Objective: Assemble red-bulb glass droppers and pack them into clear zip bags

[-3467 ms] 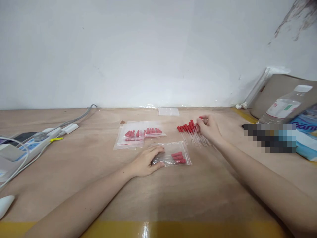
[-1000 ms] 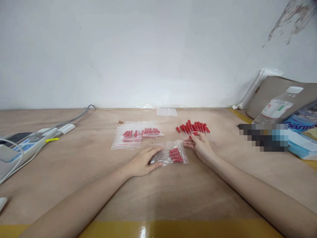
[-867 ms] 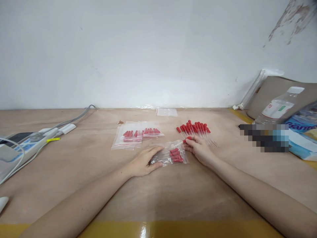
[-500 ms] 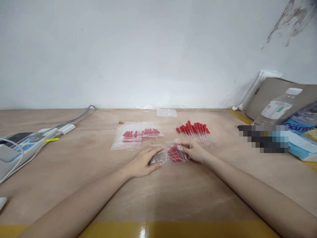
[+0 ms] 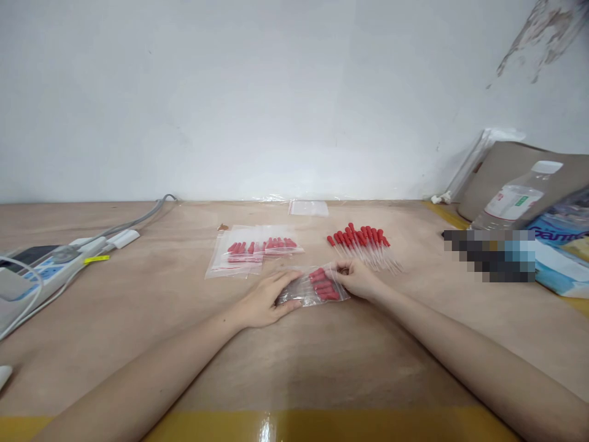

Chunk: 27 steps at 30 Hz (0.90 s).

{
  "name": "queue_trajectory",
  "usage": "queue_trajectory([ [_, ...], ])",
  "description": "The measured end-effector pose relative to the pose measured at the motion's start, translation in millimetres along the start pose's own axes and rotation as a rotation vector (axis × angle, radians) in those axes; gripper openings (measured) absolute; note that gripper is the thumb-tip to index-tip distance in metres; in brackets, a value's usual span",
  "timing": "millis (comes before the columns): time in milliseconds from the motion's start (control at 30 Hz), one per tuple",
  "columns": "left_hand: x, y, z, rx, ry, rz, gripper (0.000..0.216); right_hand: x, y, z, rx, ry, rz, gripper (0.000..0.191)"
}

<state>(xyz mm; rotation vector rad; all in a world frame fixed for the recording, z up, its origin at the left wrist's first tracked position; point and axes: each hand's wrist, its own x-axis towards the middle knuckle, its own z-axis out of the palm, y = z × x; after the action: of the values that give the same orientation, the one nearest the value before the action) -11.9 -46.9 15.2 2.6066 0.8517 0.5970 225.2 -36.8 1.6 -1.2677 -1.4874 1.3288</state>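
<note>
A clear zip bag (image 5: pixel 307 296) with several red-bulbed droppers (image 5: pixel 326 286) inside lies in front of me, the red bulbs toward its right end. My left hand (image 5: pixel 269 301) holds the bag's left end between thumb and fingers. At the upper right corner, my right hand (image 5: pixel 356 277) pinches the bag's edge, its fingertips partly hidden. Behind my left hand are filled zip bags (image 5: pixel 221 261), overlapping and showing red bulbs. A pile of loose droppers (image 5: pixel 363 239) with red bulbs and thin clear stems rests just beyond my right hand.
Flat zip bags (image 5: pixel 308 209) lie by the wall. To the left is a power strip (image 5: pixel 59 267) with cables and a yellow tag (image 5: pixel 97 259). A plastic bottle (image 5: pixel 515 199), a blue package (image 5: pixel 564 267) and a blurred-out dark object (image 5: pixel 492 258) occupy the right side.
The droppers in the held bag have spread apart, their bulbs now lying more evenly in a row. The bag lies flatter, and both hands stay nearly in place.
</note>
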Motion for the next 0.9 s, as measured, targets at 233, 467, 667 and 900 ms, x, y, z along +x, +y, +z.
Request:
queue_trajectory([
  [233, 0.0, -1.6, 0.5, 0.029, -0.040, 0.015, 0.043, -2.3, -3.4, -12.1, -0.097, -0.111, -0.048, 0.036],
  [467, 0.3, -2.0, 0.5, 0.045, -0.041, 0.012, 0.043, -4.0, -7.2, -34.0, -0.163, -0.356, 0.040, 0.032],
  [667, -0.5, -0.2, -0.6, 0.053, -0.020, 0.013, 0.047, 0.3, 4.7, -15.0, -0.155, -0.021, -0.085, 0.029],
  [900, -1.3, -2.3, -0.4, 0.059, -0.055, -0.034, 0.041, -4.4, -4.5, -28.3, -0.108, -0.305, -0.025, 0.030],
])
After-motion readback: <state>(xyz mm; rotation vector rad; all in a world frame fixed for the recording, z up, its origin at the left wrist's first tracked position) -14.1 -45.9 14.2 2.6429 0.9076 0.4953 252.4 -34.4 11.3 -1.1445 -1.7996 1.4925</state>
